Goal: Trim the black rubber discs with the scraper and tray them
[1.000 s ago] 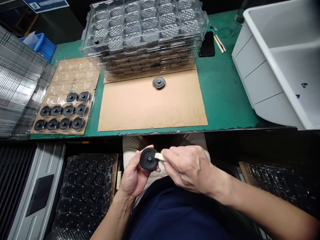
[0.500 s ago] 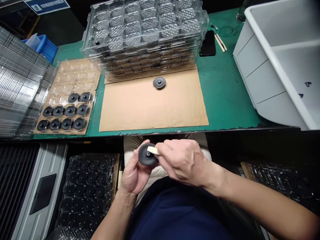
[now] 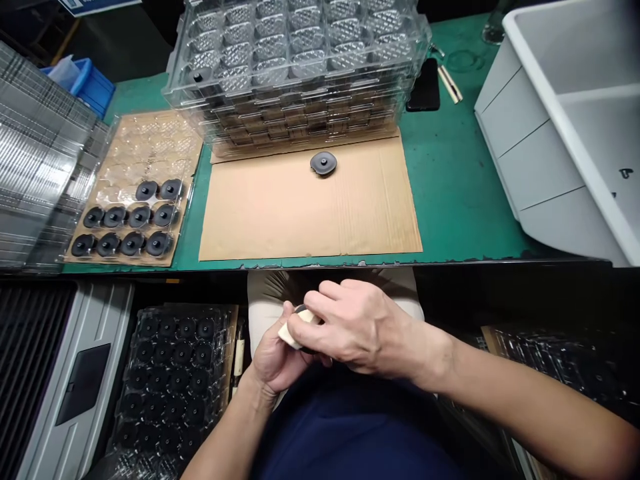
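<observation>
Below the bench edge, my left hand [image 3: 280, 357] holds a round black part [image 3: 301, 309], which is mostly hidden behind my fingers. My right hand [image 3: 345, 327] pinches a small cream-white piece [image 3: 295, 330] and presses it over the face of that part. Another black part [image 3: 324, 163] with a small central post lies on the cardboard sheet [image 3: 300, 213]. To the left, a clear tray [image 3: 145, 143] on cardboard carries several similar black parts in its front rows.
Stacked clear trays [image 3: 300, 87] stand at the bench's back. A phone [image 3: 424, 85] lies beside cream sticks [image 3: 450, 83]. At right is a grey bin [image 3: 530, 147]; at far left, more stacked trays [image 3: 40, 153]. A filled tray [image 3: 170, 380] sits below the bench.
My right hand has shifted slightly left and down with the white piece, which now lies flat across the black part and covers more of it. The view has shifted slightly.
</observation>
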### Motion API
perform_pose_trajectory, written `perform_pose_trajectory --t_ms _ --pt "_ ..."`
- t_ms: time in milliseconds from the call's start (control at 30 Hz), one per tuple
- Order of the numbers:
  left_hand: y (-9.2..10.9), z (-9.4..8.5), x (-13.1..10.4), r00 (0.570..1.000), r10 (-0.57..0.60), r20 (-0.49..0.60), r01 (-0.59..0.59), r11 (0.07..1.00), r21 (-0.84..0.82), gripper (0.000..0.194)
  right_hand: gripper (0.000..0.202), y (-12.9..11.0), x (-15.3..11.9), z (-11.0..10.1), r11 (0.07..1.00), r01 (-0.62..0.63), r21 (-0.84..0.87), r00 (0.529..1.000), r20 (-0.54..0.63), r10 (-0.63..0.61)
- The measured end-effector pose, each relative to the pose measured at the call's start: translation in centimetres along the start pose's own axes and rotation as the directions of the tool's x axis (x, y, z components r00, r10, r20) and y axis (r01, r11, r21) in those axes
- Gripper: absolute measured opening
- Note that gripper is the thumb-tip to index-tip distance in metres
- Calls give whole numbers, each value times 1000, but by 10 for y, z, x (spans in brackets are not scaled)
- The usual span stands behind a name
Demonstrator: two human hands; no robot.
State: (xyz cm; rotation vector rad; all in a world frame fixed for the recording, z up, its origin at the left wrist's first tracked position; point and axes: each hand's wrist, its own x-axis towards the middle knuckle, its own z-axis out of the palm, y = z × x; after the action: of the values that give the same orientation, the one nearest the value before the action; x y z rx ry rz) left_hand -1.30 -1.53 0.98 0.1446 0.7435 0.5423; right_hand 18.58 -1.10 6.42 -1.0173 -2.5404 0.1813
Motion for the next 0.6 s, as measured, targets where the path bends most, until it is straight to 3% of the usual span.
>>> perform_pose_trajectory --t_ms 67,167,233,367,533,600 --pt "3 1 -2 990 135 -33 -135 991 -10 35 12 -3 2 0 996 -82 25 995 -56 84" --pt "9 1 -8 922 380 -77 -375 924 72 49 22 -12 1 2 926 -338 169 931 -86 356" --pt "12 0 -11 887 456 -75 -444 886 133 55 24 -17 -1 5 877 -405 258 899 -65 434" --pt "13 -3 -16 876 477 -69 -462 872 159 50 24 -18 -4 7 869 -437 231 879 -97 468" --pt "10 -3 -17 886 462 -42 -452 880 146 48 24 -14 -7 2 885 -369 283 914 -61 401" --pt "9 -2 -18 886 462 -48 -450 880 155 49 24 -15 -8 0 883 -389 263 908 -57 416"
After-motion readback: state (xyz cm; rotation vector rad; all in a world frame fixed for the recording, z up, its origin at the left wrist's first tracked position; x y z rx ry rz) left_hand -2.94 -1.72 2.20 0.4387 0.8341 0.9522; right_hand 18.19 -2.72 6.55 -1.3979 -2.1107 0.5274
